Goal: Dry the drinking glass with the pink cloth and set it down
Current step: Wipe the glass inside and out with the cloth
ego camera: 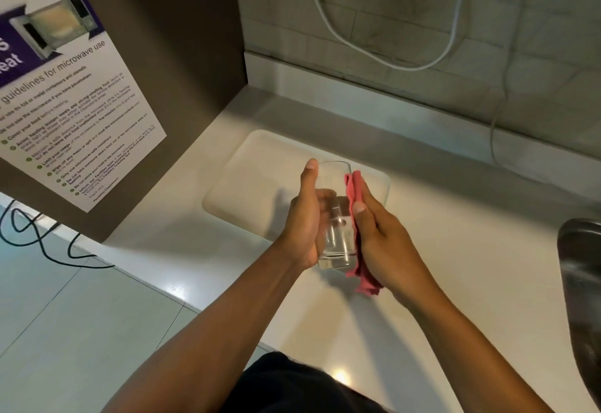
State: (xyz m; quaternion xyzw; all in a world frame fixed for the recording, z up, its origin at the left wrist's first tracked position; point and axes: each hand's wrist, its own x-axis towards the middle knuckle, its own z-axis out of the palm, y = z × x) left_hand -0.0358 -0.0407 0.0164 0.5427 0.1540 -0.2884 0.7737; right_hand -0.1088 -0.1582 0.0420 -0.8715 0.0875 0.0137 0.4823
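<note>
Clear, colourless drinking glass (335,217) at frame centre; pink cloth (357,233) against its right side. Pale cream tray (253,178) on white counter (455,250). Purple-and-white microwave poster (65,87) at upper left; black cable (39,243) at left.

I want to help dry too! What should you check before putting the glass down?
1. Left hand grips the glass: ok.
2. Pink cloth pressed on the glass side by the right hand: ok.
3. Glass fully dry: cannot tell.
4. Inside wiped: cannot tell; the cloth is outside.
5. Free landing spot on the tray: ok.
6. Glass away from the counter edge: ok, it is held above the counter.
</note>
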